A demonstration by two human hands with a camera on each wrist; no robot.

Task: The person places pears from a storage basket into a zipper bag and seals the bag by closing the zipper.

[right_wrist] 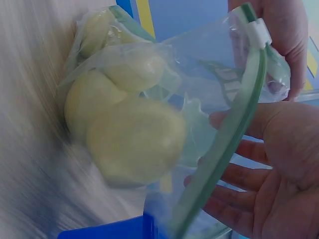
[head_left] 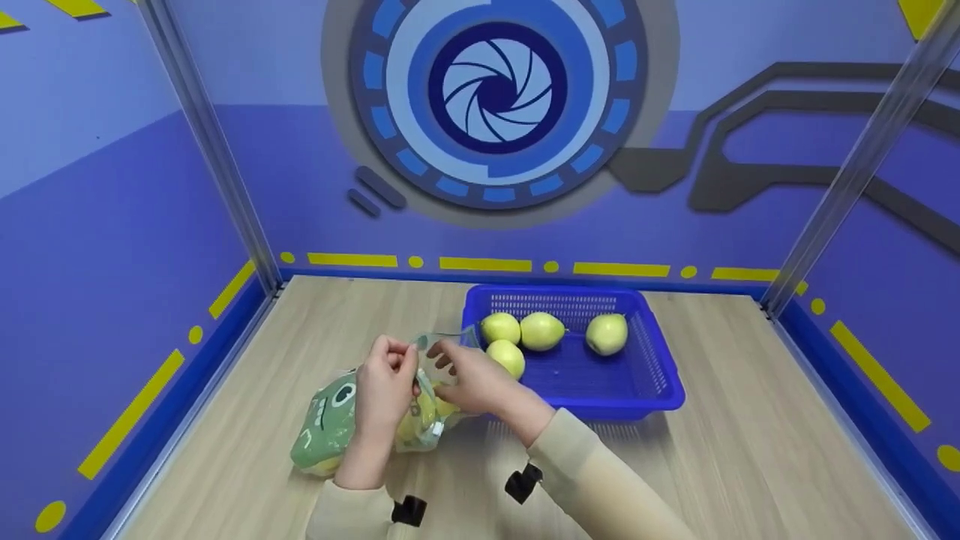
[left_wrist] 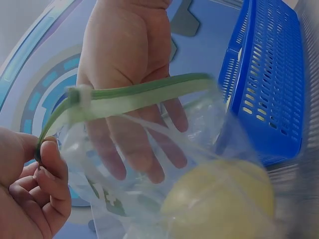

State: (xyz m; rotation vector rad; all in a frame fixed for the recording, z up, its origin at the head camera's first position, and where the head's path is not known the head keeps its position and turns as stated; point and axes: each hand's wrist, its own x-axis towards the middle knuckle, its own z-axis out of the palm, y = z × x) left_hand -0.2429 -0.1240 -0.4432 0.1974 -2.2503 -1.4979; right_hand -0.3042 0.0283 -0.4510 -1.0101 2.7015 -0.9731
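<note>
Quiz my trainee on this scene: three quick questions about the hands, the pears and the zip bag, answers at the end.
1. Count: how many pears are visible in the blue basket from the head view?
2. True or false: the right hand holds no pear.
3. Identify: which hand pinches the zip bag's green rim?

Key:
1. Four.
2. True; its fingers are extended, gripping no fruit.
3. The left hand.

Metal posts (head_left: 212, 142) flank a purple-blue wall (head_left: 285, 172) with a round shutter emblem (head_left: 497, 90) behind a wood-grain table (head_left: 739, 420).
</note>
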